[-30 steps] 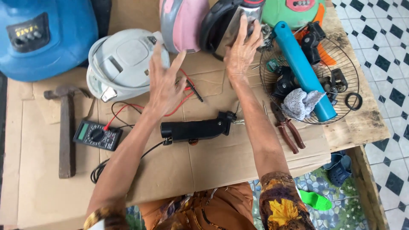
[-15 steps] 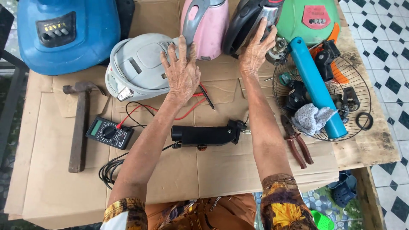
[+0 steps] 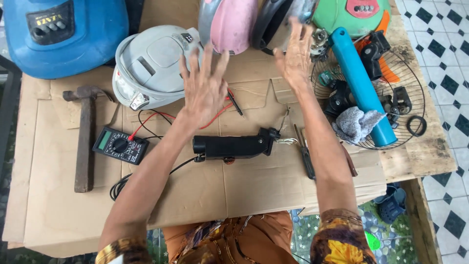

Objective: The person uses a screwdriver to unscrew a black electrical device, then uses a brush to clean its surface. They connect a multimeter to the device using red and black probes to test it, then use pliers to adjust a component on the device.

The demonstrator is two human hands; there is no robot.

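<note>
Presently both hands are raised above the cardboard-covered bench [image 3: 63, 205] with nothing in them. Left hand [image 3: 202, 90] has its fingers spread wide, palm down, hovering over the red and black probe leads [image 3: 229, 102] and just near of the pink plastic kettle [image 3: 232, 24]. Right hand [image 3: 294, 56] is likewise open, fingers splayed and somewhat blurred, held close to the dark kettle [image 3: 273, 22] at the far edge; whether it touches that kettle cannot be told. Lying between the two forearms, near of both hands and apart from them, is the black elongated handheld device [image 3: 234, 145], on its side with a metal clip at its right end. Left of it sits a black digital multimeter [image 3: 119, 145] with leads attached, and further left a rusty hammer [image 3: 84, 137] lies lengthwise. A grey-white rice cooker [image 3: 151, 66] stands far left of the left hand, beside a blue plastic appliance [image 3: 63, 36]. At right, a wire fan guard [image 3: 415, 78] holds a blue tube [image 3: 361, 88], a grey cloth [image 3: 356, 123] and small dark parts. Black-handled pliers [image 3: 305, 154] lie beside the right forearm.
</note>
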